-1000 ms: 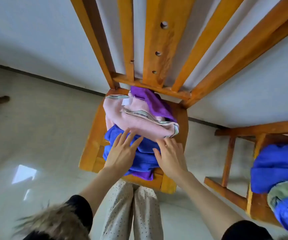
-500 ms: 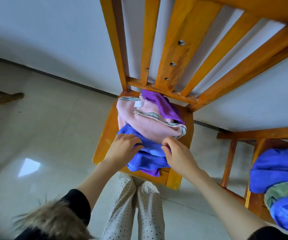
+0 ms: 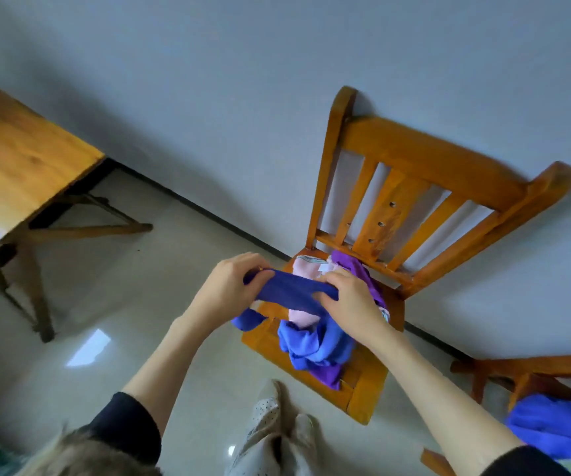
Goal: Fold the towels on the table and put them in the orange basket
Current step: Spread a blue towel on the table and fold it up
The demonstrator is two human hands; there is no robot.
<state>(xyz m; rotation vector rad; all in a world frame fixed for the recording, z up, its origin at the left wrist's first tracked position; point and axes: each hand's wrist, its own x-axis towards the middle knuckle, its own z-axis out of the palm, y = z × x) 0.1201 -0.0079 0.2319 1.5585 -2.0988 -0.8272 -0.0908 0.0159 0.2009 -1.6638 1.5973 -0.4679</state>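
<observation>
Both hands lift one edge of a blue towel off the pile on the wooden chair.

The left hand [image 3: 232, 286] and right hand [image 3: 349, 298] each curl their fingers round an end of the royal-blue terry towel [image 3: 294, 293], so the pulled edge runs taut from hand to hand, left to right, just above the seat. The rest of the towel hangs down from the hands onto the seat and lies bunched there, so freeing it looks like a matter of lifting up and toward the person. Under it sit a pale pink striped towel [image 3: 303, 271] and a purple towel [image 3: 352, 267], heaped on the orange-stained slatted wooden chair [image 3: 411, 201]. A brown wooden table [image 3: 19, 159] stands well apart to the left. No orange basket is in view.
</observation>
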